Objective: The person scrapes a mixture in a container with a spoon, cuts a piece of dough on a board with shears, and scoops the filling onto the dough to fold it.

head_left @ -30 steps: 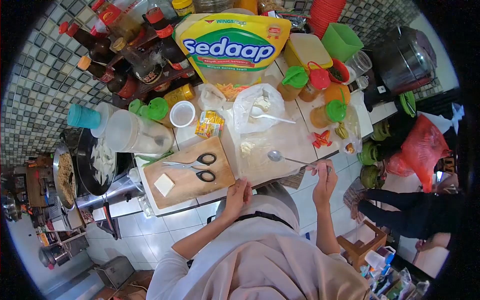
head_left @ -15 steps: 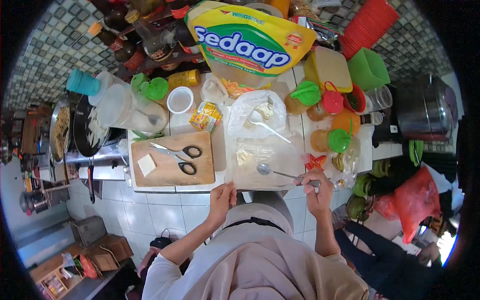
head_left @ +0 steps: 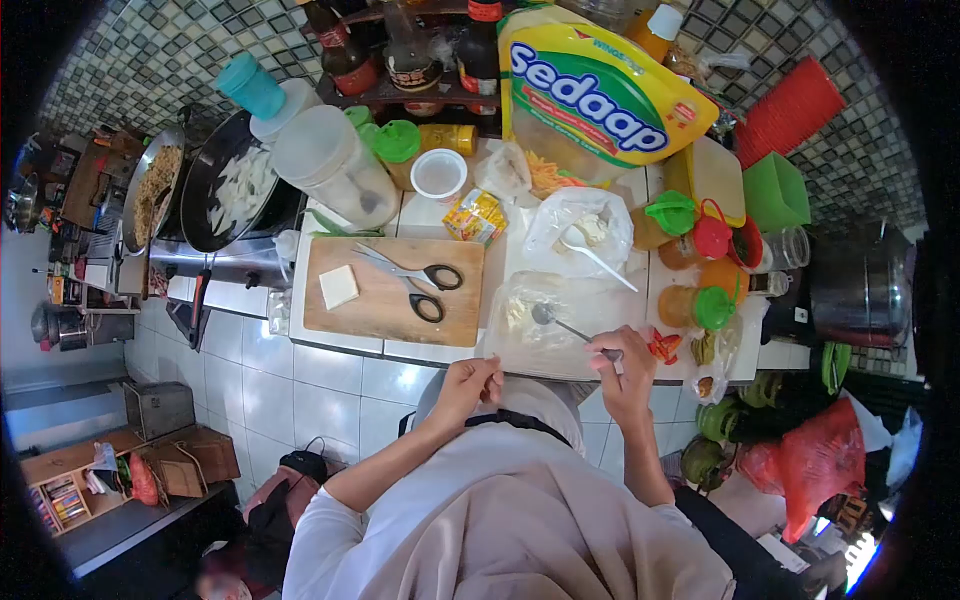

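Observation:
My right hand (head_left: 625,380) grips the handle of a metal spoon (head_left: 570,328). The spoon's bowl rests over a pale yellowish smear on a clear plastic sheet (head_left: 515,345) at the counter's front edge. Close to the sheet's near left corner is my left hand (head_left: 470,392), its fingers curled together; whether anything is pinched in them is hidden. Left of the sheet lies a wooden cutting board (head_left: 400,325) with scissors (head_left: 415,275), blades apart, and a white square piece (head_left: 338,287). Behind the sheet, a plastic bag (head_left: 550,225) of white powder holds a white plastic spoon (head_left: 600,262).
Red chilies (head_left: 663,347) and green-lidded jars (head_left: 712,308) stand to the right. A frying pan (head_left: 195,235) with white pieces sits on the stove at left. At the back are a tall plastic container (head_left: 325,165), a yellow packet (head_left: 475,216) and a large Sedaap pouch (head_left: 600,95).
The view has turned, so the counter sits further right in the picture. The spoon's bowl has moved left over the sheet toward the smear. My left hand has shifted slightly off the sheet's edge.

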`<state>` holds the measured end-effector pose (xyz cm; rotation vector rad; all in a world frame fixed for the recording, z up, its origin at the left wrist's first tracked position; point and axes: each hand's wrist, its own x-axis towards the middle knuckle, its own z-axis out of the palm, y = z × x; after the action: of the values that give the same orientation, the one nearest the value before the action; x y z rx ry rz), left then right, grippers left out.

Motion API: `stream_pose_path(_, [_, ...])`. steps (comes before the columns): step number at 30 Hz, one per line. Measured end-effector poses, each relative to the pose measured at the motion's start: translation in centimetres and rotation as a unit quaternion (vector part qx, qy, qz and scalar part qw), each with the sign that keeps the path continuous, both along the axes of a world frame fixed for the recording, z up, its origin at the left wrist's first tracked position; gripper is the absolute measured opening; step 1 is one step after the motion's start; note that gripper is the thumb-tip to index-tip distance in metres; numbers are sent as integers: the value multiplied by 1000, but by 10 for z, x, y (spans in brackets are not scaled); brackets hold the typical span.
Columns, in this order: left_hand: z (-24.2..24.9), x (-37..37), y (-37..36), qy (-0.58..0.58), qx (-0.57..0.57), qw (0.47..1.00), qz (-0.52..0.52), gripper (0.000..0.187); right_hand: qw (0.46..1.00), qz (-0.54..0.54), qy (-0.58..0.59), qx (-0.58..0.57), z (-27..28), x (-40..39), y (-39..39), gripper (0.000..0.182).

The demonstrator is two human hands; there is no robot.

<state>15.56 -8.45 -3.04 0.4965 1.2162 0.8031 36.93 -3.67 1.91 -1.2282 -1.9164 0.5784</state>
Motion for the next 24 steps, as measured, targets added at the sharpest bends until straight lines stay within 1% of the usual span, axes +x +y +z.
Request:
stream_pose_path(1, [0,-4,1,-15,-10,1000,-25,32,999,-16,29,-42,-3,-3,-2,11])
stream_pose_path(2, [0,-7,3,-15,-8,1000,-24,32,994,-33,57,-84,-5,-6,-4,9])
stream_pose_path(3, [1,-10,5,-34,-20,999,-33,32,994,-32,56,-82,-8,-9,-4,9])
stream_pose_path(4, [2,-13,7,-52,-31,997,-42,31,992,-40,80,-88,-10,-11,-4,7])
stream_pose_path(5, [2,-17,10,-53,-31,997,-42,31,989,-49,104,-94,-11,-14,-4,5])
stream_pose_path(6, [2,-20,12,-62,-27,996,-51,31,989,-50,103,-94,-11,-16,-4,5])
stream_pose_path(9, [2,-27,17,-76,-24,994,-70,31,991,-44,85,-89,-4,-17,-4,3])
stream_pose_path(11, [3,-29,23,-80,-22,993,-79,31,997,-40,55,-38,2,-16,-3,4])
stream_pose_path(12, [3,-30,24,-81,-25,993,-81,31,997,-41,52,-36,4,-15,-1,4])
stream_pose_path(14, [2,-30,25,-84,-31,992,-86,32,1000,-4,20,4,6,-12,-1,6])
stream_pose_path(18, [-2,-32,24,-87,-24,990,-110,33,999,27,3,-19,2,-17,0,7])
stream_pose_path(20, [-3,-33,25,-87,-25,990,-110,33,999,12,-15,29,0,-18,1,7])
stream_pose_path(24, [-2,-38,26,-82,-19,989,-124,32,997,35,-42,57,3,-20,6,10])
